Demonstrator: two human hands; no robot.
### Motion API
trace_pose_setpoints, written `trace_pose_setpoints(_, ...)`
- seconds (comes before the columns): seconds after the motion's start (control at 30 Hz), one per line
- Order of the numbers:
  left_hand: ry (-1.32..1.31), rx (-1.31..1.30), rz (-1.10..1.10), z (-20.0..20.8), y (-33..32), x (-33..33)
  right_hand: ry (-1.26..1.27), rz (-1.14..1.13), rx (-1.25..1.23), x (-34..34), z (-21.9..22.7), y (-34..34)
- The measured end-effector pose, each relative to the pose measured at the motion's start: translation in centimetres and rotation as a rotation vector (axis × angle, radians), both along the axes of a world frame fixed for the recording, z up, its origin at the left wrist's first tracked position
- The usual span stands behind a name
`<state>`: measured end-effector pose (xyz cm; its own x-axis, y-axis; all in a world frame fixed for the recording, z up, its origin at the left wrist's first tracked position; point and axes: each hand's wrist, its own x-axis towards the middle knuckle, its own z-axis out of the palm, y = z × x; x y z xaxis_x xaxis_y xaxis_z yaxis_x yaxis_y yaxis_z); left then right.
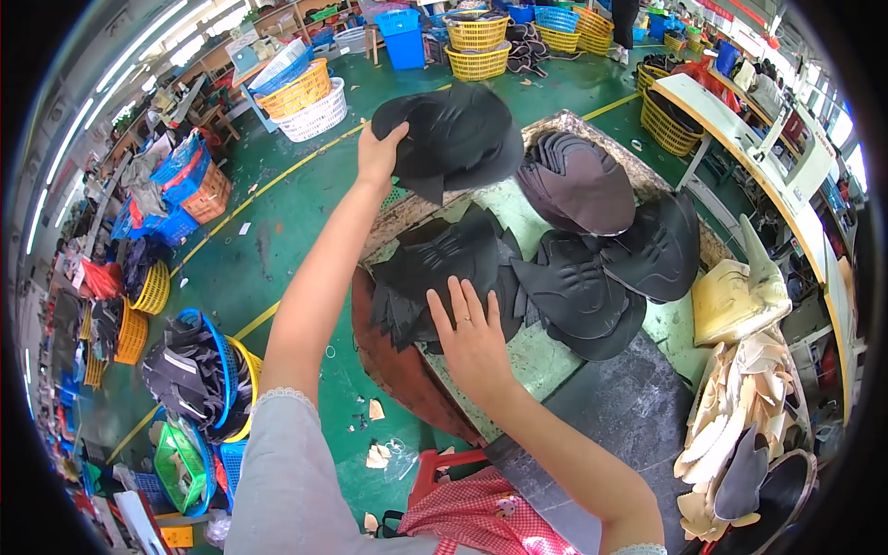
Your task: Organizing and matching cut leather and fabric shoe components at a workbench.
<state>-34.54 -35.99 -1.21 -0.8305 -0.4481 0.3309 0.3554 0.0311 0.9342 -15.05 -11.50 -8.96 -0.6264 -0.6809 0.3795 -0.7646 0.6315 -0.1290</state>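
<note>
My left hand (379, 153) is stretched far forward, its fingers closed on the edge of a bundle of black shoe-upper pieces (458, 134). The bundle hangs raised beyond the table's far left edge. Nearer to me, my right hand (474, 347) lies with fingers spread on a pile of black upper pieces (444, 264), pressing its near side. Right of that pile sit more black uppers (578, 287) in a fanned stack, with another black stack (657, 245) beside them. A dark brown stack of uppers (575, 185) stands behind these, toward the table's far end.
The worn worktable (546, 370) has a dark slab (620, 407) at its near side. On the right are a cream block (735, 301), beige scraps (740, 398) and a long bench (740, 129) with a sewing machine (814, 157). Baskets (314, 111) stand on the green floor.
</note>
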Motion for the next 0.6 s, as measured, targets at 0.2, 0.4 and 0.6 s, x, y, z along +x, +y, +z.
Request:
trace_pose_setpoints(0.2, -0.137, -0.035, -0.032, -3.7, 1.2, -2.7, 0.281, -0.12, 0.021, -3.1, -0.9, -2.3)
trace_pose_setpoints(0.4, -0.111, -0.415, 0.131, -6.5, 0.6, -2.3, 0.041, 0.095, -0.094, 2.3, 2.3, -1.3)
trace_pose_setpoints(0.6, -0.132, -0.726, 0.156, -3.2, 3.3, 3.1, -0.091, 0.157, -0.007, 9.5, 2.8, 1.1)
